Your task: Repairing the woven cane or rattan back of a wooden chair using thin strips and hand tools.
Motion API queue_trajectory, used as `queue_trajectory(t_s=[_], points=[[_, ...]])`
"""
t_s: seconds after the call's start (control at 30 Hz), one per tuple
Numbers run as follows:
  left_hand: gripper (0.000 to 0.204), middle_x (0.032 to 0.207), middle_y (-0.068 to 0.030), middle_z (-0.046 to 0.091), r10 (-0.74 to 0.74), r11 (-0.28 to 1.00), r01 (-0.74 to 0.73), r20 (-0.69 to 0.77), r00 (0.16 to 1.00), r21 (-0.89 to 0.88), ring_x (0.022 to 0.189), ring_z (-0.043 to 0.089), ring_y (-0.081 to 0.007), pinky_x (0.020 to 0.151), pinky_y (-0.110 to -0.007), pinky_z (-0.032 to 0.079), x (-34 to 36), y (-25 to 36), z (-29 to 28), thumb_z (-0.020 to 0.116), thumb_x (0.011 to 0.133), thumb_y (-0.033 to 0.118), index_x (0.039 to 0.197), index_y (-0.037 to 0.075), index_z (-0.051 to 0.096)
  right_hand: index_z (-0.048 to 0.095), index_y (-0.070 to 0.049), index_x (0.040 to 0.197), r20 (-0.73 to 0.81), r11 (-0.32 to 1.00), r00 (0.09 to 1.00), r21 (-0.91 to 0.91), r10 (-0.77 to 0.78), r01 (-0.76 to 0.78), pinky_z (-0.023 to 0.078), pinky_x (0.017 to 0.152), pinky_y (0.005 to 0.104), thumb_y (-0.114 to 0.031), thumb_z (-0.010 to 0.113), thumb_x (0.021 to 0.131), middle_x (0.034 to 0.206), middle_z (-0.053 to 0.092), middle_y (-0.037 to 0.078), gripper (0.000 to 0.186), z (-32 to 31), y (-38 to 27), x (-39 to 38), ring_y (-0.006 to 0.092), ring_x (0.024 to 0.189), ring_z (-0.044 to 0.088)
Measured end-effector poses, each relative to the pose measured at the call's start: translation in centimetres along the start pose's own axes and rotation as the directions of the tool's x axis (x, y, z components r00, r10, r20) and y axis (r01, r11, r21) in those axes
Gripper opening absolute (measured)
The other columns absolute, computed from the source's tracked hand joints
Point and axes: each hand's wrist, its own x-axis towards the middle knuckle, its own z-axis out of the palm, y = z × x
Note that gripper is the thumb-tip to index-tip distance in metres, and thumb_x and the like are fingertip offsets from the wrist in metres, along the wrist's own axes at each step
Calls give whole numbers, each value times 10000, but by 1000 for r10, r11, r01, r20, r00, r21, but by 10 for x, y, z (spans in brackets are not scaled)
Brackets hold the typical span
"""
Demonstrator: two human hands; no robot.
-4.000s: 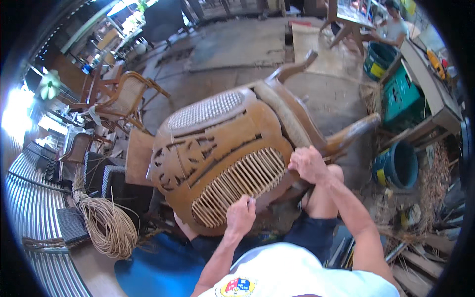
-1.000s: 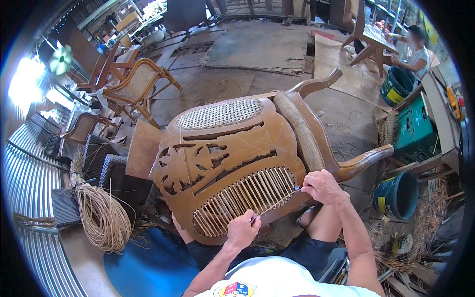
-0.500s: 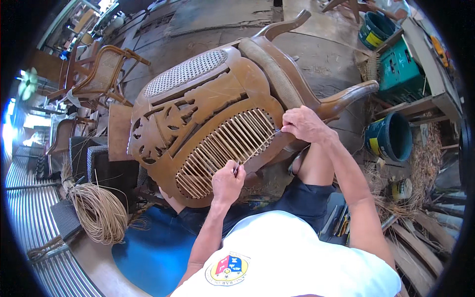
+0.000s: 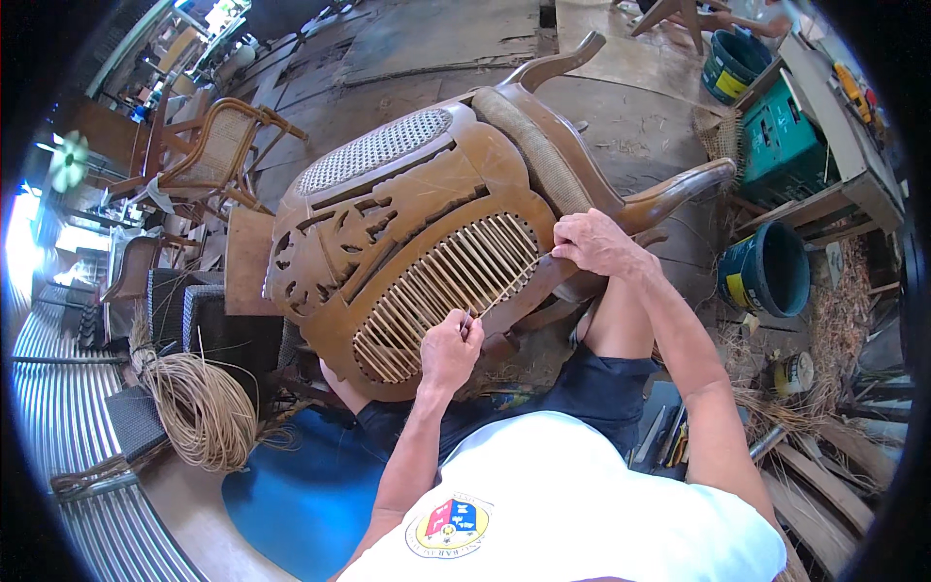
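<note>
A brown carved wooden chair [image 4: 388, 233] lies tipped over in front of me. Pale cane strands [image 4: 451, 291] run in parallel rows across one oval opening in its back, with small holes around the rim. The other oval panel [image 4: 378, 145] has a finished open cane weave. My right hand [image 4: 596, 242] is closed in a pinch on a cane strand [image 4: 514, 287] at the opening's right edge. That strand stretches down toward my left hand [image 4: 450, 351], which is closed over the lower edge with a slim dark tool [image 4: 466, 320] showing at the fingertips.
A coil of cane [image 4: 204, 412] lies at left beside black woven furniture [image 4: 228, 325]. Another cane chair [image 4: 218, 150] stands behind. To the right are a dark bucket [image 4: 766, 270], a green crate [image 4: 786, 141] and cane scraps [image 4: 839, 310]. Hand tools [image 4: 669, 436] lie by my thigh.
The whole view has shifted slightly, so the chair and surroundings sit a little farther right on the left side. Both hands keep nearly the same places and grips.
</note>
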Motion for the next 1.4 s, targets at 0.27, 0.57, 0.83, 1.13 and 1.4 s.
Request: queue_trajectory(t_s=[0.27, 0.57, 0.83, 1.13, 1.4], points=[[196, 748, -172, 696, 67, 992, -65, 16, 998, -111, 665, 677, -287, 637, -385, 530, -18, 25, -23, 675, 997, 198, 985, 3, 687, 660, -45, 1065, -182, 998, 983, -46, 34, -43, 495, 964, 454, -166, 726, 919, 1086, 654, 139, 200, -12, -26, -10, 353, 1050, 630], [192, 757, -107, 707, 268, 949, -262, 8, 964, -175, 667, 665, -180, 634, -326, 525, -10, 75, -42, 650, 1033, 188, 1037, -1, 681, 753, -77, 1075, 227, 796, 947, 603, -229, 48, 501, 944, 358, -214, 745, 961, 1003, 732, 66, 178, -8, -53, 16, 198, 1021, 666], [307, 739, -2, 688, 87, 883, -50, 58, 995, -466, 700, 588, -55, 655, -245, 468, 36, 77, -25, 649, 1054, 307, 1156, 17, 652, 743, -33, 1039, 108, 781, 993, 624, -53, -26, 524, 809, 310, -91, 722, 963, 928, 698, 27, 98, -13, -35, 10, 132, 872, 645], [384, 724, -40, 668, -35, 927, 71, 103, 994, -367, 646, 598, -109, 620, -312, 488, 70, 58, -17, 579, 1073, 385, 1052, 7, 639, 660, -32, 1049, 5, 659, 970, 733, 242, -168, 505, 815, 282, -124, 659, 1029, 939, 633, -12, 95, 6, -10, 5, 94, 879, 591], [353, 705, -6, 607, -94, 759, 260, 295, 951, -596, 597, 554, -125, 610, -329, 466, 81, 64, -5, 602, 1073, 343, 949, 18, 660, 700, 3, 954, -254, 894, 943, 439, 215, -86, 521, 787, 366, -106, 696, 925, 892, 630, 133, 113, 24, -8, 9, 248, 828, 640]])
